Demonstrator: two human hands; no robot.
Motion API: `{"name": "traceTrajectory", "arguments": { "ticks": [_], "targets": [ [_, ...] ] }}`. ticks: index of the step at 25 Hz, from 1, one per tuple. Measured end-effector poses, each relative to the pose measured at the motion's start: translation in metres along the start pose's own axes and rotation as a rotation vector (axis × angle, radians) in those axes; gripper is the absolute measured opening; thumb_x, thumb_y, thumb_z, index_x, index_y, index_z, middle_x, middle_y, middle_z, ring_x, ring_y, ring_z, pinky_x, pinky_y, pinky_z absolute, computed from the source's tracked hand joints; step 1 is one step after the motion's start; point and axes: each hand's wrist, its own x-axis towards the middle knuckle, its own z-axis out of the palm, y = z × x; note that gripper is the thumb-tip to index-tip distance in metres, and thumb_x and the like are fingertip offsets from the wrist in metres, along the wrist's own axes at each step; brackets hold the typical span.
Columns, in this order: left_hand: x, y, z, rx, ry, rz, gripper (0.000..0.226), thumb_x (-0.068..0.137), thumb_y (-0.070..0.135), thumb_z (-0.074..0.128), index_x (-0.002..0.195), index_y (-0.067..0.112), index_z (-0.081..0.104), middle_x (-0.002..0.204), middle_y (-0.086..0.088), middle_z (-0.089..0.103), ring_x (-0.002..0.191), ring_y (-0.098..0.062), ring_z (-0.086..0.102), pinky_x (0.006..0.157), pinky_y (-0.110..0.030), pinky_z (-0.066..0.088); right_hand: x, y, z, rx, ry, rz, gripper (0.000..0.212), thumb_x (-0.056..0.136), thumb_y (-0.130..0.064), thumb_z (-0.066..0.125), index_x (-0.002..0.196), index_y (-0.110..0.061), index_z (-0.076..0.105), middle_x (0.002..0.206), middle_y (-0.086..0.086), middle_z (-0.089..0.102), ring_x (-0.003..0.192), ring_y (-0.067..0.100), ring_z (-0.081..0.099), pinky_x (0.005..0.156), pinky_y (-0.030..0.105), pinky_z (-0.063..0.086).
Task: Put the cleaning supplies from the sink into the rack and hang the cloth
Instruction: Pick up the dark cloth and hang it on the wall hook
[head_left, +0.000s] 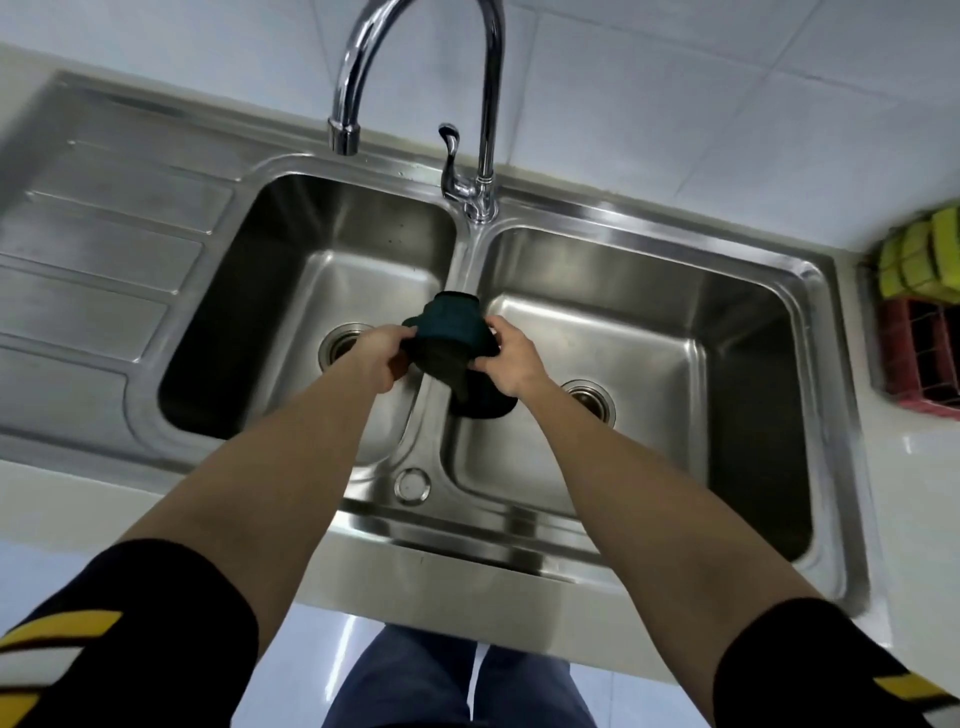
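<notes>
A dark green cloth (456, 332) is draped over the divider between the two basins of the steel sink (467, 244), its lower end hanging into the right basin. My left hand (382, 356) grips the cloth's left edge and my right hand (511, 358) pinches its right edge. A red wire rack (917, 358) stands on the counter at the far right, with yellow-green sponges (919, 257) in its upper part.
A tall chrome faucet (483, 104) with a lever rises behind the divider, its spout over the left basin. A ribbed drainboard (93, 249) lies left of the basins. Each basin shows a drain strainer. White tiled wall behind.
</notes>
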Motion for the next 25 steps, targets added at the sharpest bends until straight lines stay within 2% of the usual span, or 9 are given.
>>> {"name": "traceTrajectory", "arguments": {
  "ticks": [4,8,10,11,13,17,19,22,25],
  "targets": [
    [-0.003,0.011,0.0,-0.183,-0.008,0.035,0.022,0.093,-0.004,0.049,0.114,-0.003,0.056,0.097,-0.01,0.06,0.091,-0.019,0.062,0.087,-0.025,0.049,-0.008,0.011,-0.006,0.075,0.027,-0.001,0.046,0.078,-0.011,0.076,0.122,-0.012,0.064,0.119,0.008,0.068,0.112,0.026,0.061,0.103,0.043,0.047],
    [-0.033,0.033,0.009,-0.33,-0.072,0.037,0.019,0.088,-0.008,0.044,0.075,0.005,0.049,0.079,-0.007,0.049,0.07,-0.016,0.05,0.067,-0.024,0.047,-0.03,0.015,-0.025,0.064,0.082,-0.077,0.044,0.076,-0.012,0.078,0.118,-0.008,0.067,0.118,0.01,0.064,0.105,0.02,0.056,0.098,0.029,0.044],
    [-0.052,0.04,0.021,-0.339,-0.16,0.029,0.013,0.085,0.001,0.048,0.075,0.009,0.047,0.079,-0.005,0.049,0.07,-0.016,0.047,0.065,-0.025,0.041,-0.045,0.019,-0.038,0.075,0.114,-0.155,0.041,0.076,-0.01,0.078,0.115,-0.007,0.066,0.116,0.009,0.063,0.108,0.021,0.056,0.093,0.022,0.041],
    [-0.062,0.042,0.029,-0.318,-0.202,0.032,0.004,0.085,0.009,0.053,0.082,0.01,0.05,0.082,-0.004,0.051,0.072,-0.016,0.049,0.065,-0.024,0.041,-0.054,0.021,-0.044,0.081,0.119,-0.182,0.039,0.076,-0.009,0.077,0.114,-0.008,0.066,0.115,0.007,0.064,0.109,0.022,0.057,0.094,0.024,0.043],
    [-0.084,0.046,0.049,-0.268,-0.265,0.078,0.022,0.086,0.024,0.062,0.104,0.013,0.056,0.092,-0.003,0.058,0.077,-0.016,0.055,0.064,-0.025,0.045,-0.071,0.024,-0.061,0.057,0.132,-0.22,0.038,0.076,-0.013,0.077,0.112,-0.014,0.064,0.111,0.001,0.067,0.106,0.02,0.06,0.094,0.032,0.049],
    [-0.13,0.059,0.102,-0.176,-0.365,0.248,0.042,0.09,0.031,0.064,0.125,0.012,0.056,0.106,-0.003,0.064,0.089,-0.017,0.06,0.072,-0.027,0.052,-0.102,0.035,-0.106,-0.146,0.202,-0.267,0.047,0.071,-0.033,0.08,0.112,-0.024,0.06,0.107,-0.008,0.068,0.095,0.01,0.059,0.08,0.028,0.049],
    [-0.148,0.065,0.126,-0.081,-0.404,0.303,0.04,0.092,0.028,0.061,0.127,0.01,0.055,0.115,-0.005,0.063,0.095,-0.019,0.06,0.08,-0.029,0.052,-0.112,0.043,-0.128,-0.191,0.199,-0.251,0.052,0.07,-0.037,0.081,0.115,-0.022,0.06,0.108,-0.007,0.069,0.092,0.009,0.058,0.079,0.029,0.05],
    [-0.171,0.065,0.164,0.023,-0.491,0.406,0.022,0.095,0.019,0.057,0.115,0.011,0.059,0.118,-0.008,0.064,0.098,-0.02,0.062,0.088,-0.03,0.051,-0.126,0.056,-0.172,-0.226,0.118,-0.21,0.044,0.069,-0.035,0.082,0.104,-0.016,0.064,0.089,-0.005,0.068,0.08,0.013,0.061,0.072,0.036,0.051],
    [-0.184,0.056,0.196,0.12,-0.53,0.52,0.016,0.092,0.016,0.061,0.105,0.009,0.065,0.102,-0.004,0.073,0.095,-0.017,0.066,0.087,-0.027,0.052,-0.131,0.06,-0.226,-0.195,0.097,-0.153,0.023,0.074,-0.019,0.079,0.095,-0.014,0.069,0.087,0.001,0.071,0.086,0.017,0.067,0.089,0.04,0.055]
  ]
}}
